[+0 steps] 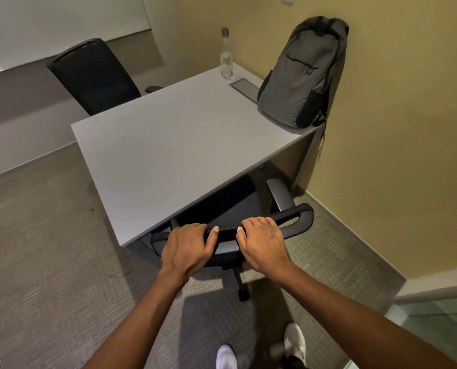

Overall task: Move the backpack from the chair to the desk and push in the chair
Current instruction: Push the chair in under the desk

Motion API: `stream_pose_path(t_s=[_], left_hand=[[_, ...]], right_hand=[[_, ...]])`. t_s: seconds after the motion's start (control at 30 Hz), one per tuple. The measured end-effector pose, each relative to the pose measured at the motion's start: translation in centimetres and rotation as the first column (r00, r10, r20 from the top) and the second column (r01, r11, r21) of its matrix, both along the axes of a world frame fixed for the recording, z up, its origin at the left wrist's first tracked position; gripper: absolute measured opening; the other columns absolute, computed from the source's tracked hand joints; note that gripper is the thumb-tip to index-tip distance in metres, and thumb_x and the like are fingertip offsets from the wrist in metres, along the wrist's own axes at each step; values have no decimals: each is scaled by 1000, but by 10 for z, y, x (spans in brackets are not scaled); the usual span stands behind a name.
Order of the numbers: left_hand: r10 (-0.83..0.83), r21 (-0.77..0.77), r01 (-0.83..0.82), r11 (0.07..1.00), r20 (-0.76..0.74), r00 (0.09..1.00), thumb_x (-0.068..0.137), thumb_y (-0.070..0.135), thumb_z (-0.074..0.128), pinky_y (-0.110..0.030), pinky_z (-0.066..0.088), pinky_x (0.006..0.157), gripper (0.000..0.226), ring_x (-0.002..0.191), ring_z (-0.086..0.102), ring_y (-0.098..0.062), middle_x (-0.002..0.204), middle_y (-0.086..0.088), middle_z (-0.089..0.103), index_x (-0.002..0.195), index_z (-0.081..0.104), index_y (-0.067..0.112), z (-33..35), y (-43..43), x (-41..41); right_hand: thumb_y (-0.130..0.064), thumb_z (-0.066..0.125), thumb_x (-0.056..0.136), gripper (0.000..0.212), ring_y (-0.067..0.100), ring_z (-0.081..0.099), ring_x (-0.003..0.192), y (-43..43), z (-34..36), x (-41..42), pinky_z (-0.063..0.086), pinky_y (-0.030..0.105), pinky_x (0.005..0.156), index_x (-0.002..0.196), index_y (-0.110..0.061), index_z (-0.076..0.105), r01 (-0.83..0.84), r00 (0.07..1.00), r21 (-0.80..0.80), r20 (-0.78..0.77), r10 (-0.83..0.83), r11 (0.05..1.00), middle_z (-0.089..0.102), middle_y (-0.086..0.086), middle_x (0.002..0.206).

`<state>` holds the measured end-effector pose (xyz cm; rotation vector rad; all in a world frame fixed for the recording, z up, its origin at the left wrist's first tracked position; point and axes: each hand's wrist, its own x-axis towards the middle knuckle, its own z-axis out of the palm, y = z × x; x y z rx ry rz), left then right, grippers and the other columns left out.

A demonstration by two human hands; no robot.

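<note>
Nearest the camera, two white shoes (294, 339) stand on the carpet (49, 249) just behind the chair (230, 209), the landmark for everything here. The left hand (186, 246) and right hand (262, 242) lie side by side on the top edge of the chair's backrest, fingers curled over the rim and thumbs lying along its near side, so both are wrapped on the chair back rather than spread flat. That paired grip suits a straight forward push, I judge, since it keeps a castered chair from swivelling. The chair's seat is already partly under the desk (168, 145), with its right armrest (280, 193) showing just past the desk's near edge and one caster visible below, so the push looks close to done though the backrest stands clear of the edge. Beyond the chair, on the desk's far right corner, the backpack (302, 75) stands upright and leans on the yellow wall (395, 129), probably so it will not slump; a strap hangs off the desk edge. Its zips look shut, and what it holds cannot be seen. Just left of it sits a flush cable hatch (244, 87), then a clear bottle (226, 57), capped and apparently nearly empty. A second black chair (94, 73) stands across the desk.
</note>
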<state>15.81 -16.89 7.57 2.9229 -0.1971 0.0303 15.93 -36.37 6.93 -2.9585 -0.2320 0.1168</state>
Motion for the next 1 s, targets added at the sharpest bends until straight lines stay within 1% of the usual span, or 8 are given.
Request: stream_pose_path(t_s=[0.17, 0.3, 0.53, 0.7, 0.9, 1.0], left_hand=[[41, 18, -41, 999, 9, 999, 102, 61, 27, -42, 53, 64, 60, 59, 57, -19, 62, 2, 59, 65, 54, 23, 1, -28, 24], [80, 12, -80, 997, 2, 997, 102, 60, 27, -43, 52, 65, 60, 58, 56, -22, 61, 1, 57, 63, 52, 23, 1, -52, 42], [139, -9, -139, 990, -22, 990, 101, 60, 22, -45, 55, 72, 65, 63, 62, -26, 67, -2, 64, 70, 62, 18, 3, -94, 73], [203, -17, -204, 979, -29, 979, 101, 58, 21, -45, 55, 71, 67, 62, 62, -26, 67, -3, 66, 70, 65, 17, 2, -124, 98], [269, -13, -270, 963, -42, 962, 100, 55, 21, -45, 55, 69, 64, 55, 55, -23, 60, 1, 56, 66, 61, 18, -1, -159, 130], [296, -10, -297, 955, -55, 954, 99, 54, 21, -44, 55, 68, 63, 53, 54, -23, 58, 0, 56, 65, 60, 18, -1, -173, 143]], right_hand=[[-44, 21, 106, 54, 20, 66, 107, -28, -2, 32, 46, 40, 107, 110, -19, 69, -23, 999, -10, 31, 24, 1000, 74, 1, 108], [-44, 21, 106, 54, 18, 65, 108, -51, -2, 59, 44, 40, 110, 111, -20, 69, -51, 998, 1, 46, 51, 999, 74, -1, 108], [-42, 28, 103, 50, 15, 66, 109, -89, -6, 107, 43, 38, 110, 110, -22, 73, -75, 992, 41, 109, 70, 996, 77, -3, 110], [-43, 30, 100, 50, 14, 67, 110, -118, -9, 146, 42, 39, 112, 112, -23, 74, -114, 986, 51, 128, 107, 992, 77, -4, 112], [-44, 30, 97, 53, 13, 67, 115, -150, -9, 187, 40, 40, 115, 116, -23, 75, -174, 977, 76, 135, 163, 982, 78, -4, 117], [-42, 33, 96, 51, 14, 67, 116, -163, -9, 205, 40, 40, 115, 115, -23, 76, -193, 972, 85, 154, 178, 978, 78, -3, 117]])
